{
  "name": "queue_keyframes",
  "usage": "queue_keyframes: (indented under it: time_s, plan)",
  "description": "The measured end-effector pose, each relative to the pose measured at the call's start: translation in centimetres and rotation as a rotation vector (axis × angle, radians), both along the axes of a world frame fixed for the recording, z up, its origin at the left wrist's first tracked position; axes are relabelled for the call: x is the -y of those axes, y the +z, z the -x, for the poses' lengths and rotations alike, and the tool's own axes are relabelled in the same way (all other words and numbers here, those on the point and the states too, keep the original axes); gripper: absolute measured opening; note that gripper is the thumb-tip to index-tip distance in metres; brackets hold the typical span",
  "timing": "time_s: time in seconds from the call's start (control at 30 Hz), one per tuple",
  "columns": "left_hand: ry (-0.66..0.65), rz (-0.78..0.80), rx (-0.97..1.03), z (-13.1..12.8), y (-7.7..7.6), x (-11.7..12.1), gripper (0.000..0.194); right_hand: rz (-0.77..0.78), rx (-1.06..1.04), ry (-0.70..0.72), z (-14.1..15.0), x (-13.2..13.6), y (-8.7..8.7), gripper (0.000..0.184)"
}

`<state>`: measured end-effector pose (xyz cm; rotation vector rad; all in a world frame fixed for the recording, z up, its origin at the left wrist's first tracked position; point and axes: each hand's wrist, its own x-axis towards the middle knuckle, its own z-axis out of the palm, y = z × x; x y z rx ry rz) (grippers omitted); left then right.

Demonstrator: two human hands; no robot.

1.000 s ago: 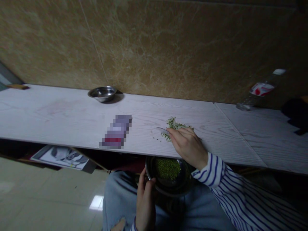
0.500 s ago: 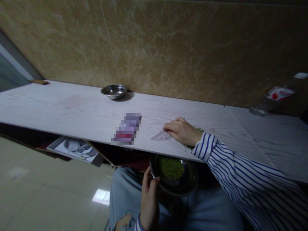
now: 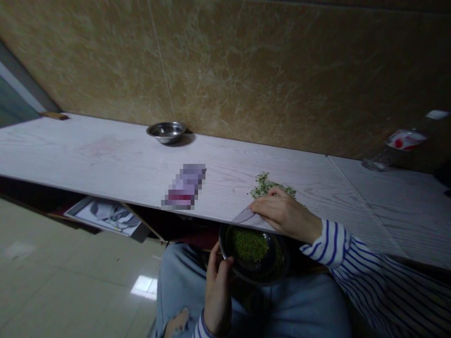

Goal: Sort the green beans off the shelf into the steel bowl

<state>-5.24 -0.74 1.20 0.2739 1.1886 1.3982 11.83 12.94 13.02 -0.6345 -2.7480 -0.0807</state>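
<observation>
Over the counter [image 3: 225, 166], right hand [image 3: 285, 212], pale strip [image 3: 244, 216] (held end hidden).

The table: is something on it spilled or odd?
Green bits lie scattered on the table, partly behind the right hand, while similar ones sit in the bowl held by the left hand. It may be a spill or deliberate.
</observation>
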Motion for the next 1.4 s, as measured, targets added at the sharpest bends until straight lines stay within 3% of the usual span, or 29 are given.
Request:
queue_keyframes:
  time_s: [0.2,0.43,0.67,1.1,1.4]
  plan:
    - [0.010,0.038,0.011,-0.1,0.5,-0.2,0.051,-0.036,-0.118,0.009,-1.7,1.1,0.7,0.021]
    - [0.010,0.037,0.031,0.0,1.0,-0.3,0.053,-0.169,-0.244,-0.263,-2.2,1.5,0.6,0.018]
    - [0.004,0.017,-0.024,0.0,0.8,-0.3,0.048,-0.199,-0.151,-0.365,-2.1,3.1,-0.1,0.021]
    - [0.005,0.023,0.001,-0.3,1.0,-0.4,0.047,-0.141,-0.133,-0.319,-2.4,4.6,-0.6,0.025]
    - [-0.017,-0.005,-0.046,-0.4,0.8,-0.5,0.042,-0.153,-0.177,-0.378,-2.9,5.1,-1.0,0.025]
